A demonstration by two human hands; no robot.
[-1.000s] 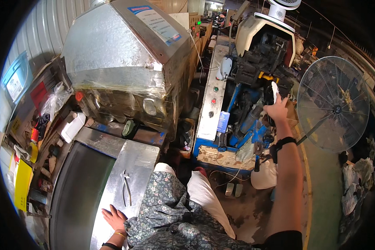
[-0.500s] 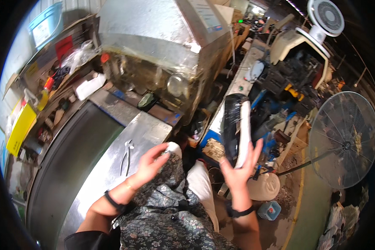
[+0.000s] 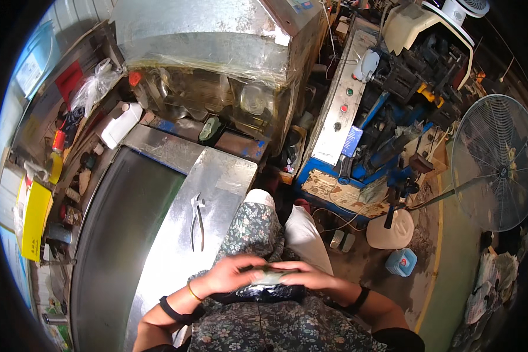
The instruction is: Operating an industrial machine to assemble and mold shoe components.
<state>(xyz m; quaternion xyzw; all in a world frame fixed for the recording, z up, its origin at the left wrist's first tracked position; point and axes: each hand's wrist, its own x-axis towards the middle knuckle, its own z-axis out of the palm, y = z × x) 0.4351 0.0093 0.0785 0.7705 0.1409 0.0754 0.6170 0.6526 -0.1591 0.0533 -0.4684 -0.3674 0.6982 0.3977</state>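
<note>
My left hand (image 3: pixel 236 274) and my right hand (image 3: pixel 308 276) meet over my lap, fingers bent inward. Between them they hold a long black shoe-like thing (image 3: pixel 284 293) with a pale upper side, smeared by motion and largely covered by my fingers. Beneath it spreads the dark floral apron (image 3: pixel 246 328) over my legs. To the left of my knee, metal pincers (image 3: pixel 198 223) lie on the shiny metal ledge (image 3: pixel 164 258), touched by neither hand.
Left of the ledge runs a dark belt (image 3: pixel 120 234), leading under a metal hood (image 3: pixel 199 47). A blue-framed machine (image 3: pixel 328 188) with buttons stands ahead right. Farther right are a round caged fan (image 3: pixel 493 164), a white tub (image 3: pixel 390 229) and a blue basket (image 3: pixel 401 262).
The black thing with the white edge has come from the right side down to my lap. My hands, apart before, are together on it. My view has tilted and shifted.
</note>
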